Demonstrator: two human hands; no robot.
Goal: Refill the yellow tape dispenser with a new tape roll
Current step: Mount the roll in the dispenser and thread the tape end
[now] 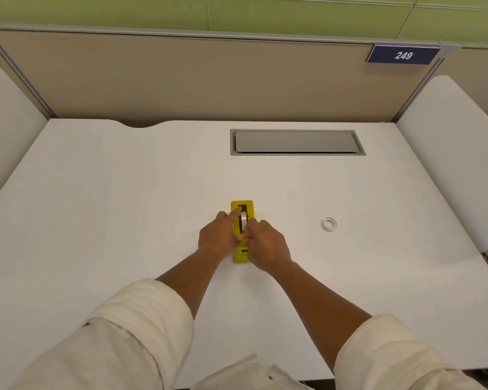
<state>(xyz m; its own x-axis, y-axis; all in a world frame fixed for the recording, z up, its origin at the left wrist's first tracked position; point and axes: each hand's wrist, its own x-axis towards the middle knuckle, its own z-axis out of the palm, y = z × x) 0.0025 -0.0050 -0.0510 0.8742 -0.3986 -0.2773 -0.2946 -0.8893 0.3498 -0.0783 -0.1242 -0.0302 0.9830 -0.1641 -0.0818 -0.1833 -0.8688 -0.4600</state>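
The yellow tape dispenser (pixel 241 256) lies lengthwise in the middle of the white desk (pixel 124 206). A white tape roll (pixel 243 220) stands on edge in its slot. My left hand (pixel 220 235) grips the dispenser's left side, its forefinger stretched over the top of the roll. My right hand (pixel 266 244) is closed at the right side, fingertips pinched together just below the roll; what they pinch is too small to make out. A second, thin white tape ring (pixel 329 224) lies flat on the desk, well to the right of both hands.
A grey cable-hatch lid (pixel 296 142) is set into the desk at the back. Beige partition panels (pixel 181 80) close off the back, white side panels (pixel 448 136) stand left and right. A blue sign (pixel 403 55) reads 249.
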